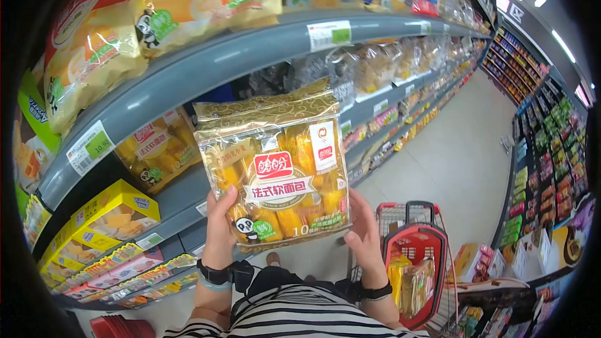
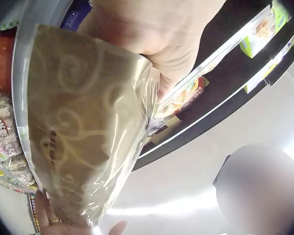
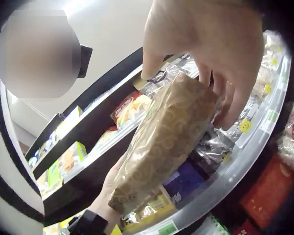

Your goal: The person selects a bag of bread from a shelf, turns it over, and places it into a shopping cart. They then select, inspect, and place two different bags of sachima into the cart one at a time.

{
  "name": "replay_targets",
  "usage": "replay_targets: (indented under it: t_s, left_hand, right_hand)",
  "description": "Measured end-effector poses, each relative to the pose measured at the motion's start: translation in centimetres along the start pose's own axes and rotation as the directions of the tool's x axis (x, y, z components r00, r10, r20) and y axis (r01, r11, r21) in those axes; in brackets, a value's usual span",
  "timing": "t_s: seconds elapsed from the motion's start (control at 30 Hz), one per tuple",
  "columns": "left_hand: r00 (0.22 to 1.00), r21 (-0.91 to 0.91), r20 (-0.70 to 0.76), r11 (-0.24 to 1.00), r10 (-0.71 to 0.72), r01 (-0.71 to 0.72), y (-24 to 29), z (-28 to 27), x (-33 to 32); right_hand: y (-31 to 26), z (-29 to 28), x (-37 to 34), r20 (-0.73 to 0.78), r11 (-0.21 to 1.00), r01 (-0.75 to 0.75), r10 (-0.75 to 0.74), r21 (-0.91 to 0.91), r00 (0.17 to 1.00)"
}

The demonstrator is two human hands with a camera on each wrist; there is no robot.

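A gold, clear-fronted bag of French-style soft bread (image 1: 278, 172) is held up before the shelf, its printed front facing the head camera. My left hand (image 1: 219, 222) grips its lower left side, thumb over the front edge and fingers behind. At the lower right side is my right hand (image 1: 366, 231), fingers reaching behind the bag and thumb held apart from it. In the right wrist view, the relaxed fingers of the right hand (image 3: 206, 39) lie along the bag's end (image 3: 166, 132). The left wrist view shows the bag's patterned gold panel (image 2: 78, 117) beneath the left hand (image 2: 152, 29).
A similar bread bag (image 1: 156, 150) sits on the shelf at left, above yellow boxes (image 1: 116, 213). Large snack bags stand over the grey shelf edge (image 1: 238, 50). A cart with a red basket (image 1: 391, 244) holding packages is at right, near the aisle floor (image 1: 438, 144).
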State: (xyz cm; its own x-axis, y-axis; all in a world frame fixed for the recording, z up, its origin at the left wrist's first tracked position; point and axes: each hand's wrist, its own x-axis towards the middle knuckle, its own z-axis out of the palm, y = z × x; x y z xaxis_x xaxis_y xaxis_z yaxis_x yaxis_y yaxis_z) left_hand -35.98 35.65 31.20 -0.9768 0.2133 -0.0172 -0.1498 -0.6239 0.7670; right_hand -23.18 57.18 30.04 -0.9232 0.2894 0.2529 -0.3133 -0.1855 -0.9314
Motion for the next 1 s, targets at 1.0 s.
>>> replay_targets:
  t_s: [1.0]
  left_hand:
    - [0.874, 0.244, 0.483, 0.967, -0.061, -0.068, -5.1, 7.3, -11.2]
  right_hand:
    - [-3.1, -2.9, -9.1, -0.486, 0.822, 0.255, -0.519, -0.51, 0.703]
